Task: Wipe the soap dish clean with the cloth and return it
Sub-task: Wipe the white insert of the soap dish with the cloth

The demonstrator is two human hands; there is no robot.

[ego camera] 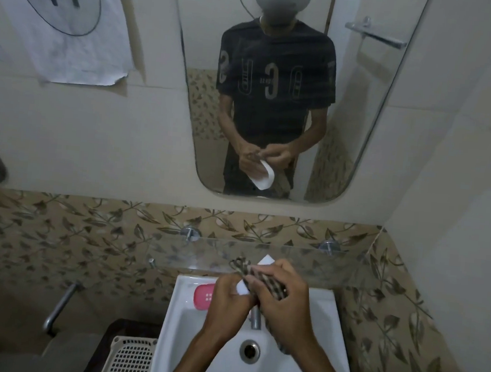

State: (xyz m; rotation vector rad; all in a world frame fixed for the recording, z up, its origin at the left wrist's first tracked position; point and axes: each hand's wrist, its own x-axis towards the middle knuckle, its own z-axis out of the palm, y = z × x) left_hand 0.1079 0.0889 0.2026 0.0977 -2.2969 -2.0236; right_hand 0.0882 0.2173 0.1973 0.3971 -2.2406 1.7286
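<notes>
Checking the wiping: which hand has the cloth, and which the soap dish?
The right hand grips the patterned cloth; the left hand holds the white soap dish.

Dark short-sleeved printed T-shirt (276,78).

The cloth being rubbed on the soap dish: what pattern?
The cloth has dark and light stripes, seen best in the head view.

Dim, soft, grainy (wide-angle bowed edges)
</notes>
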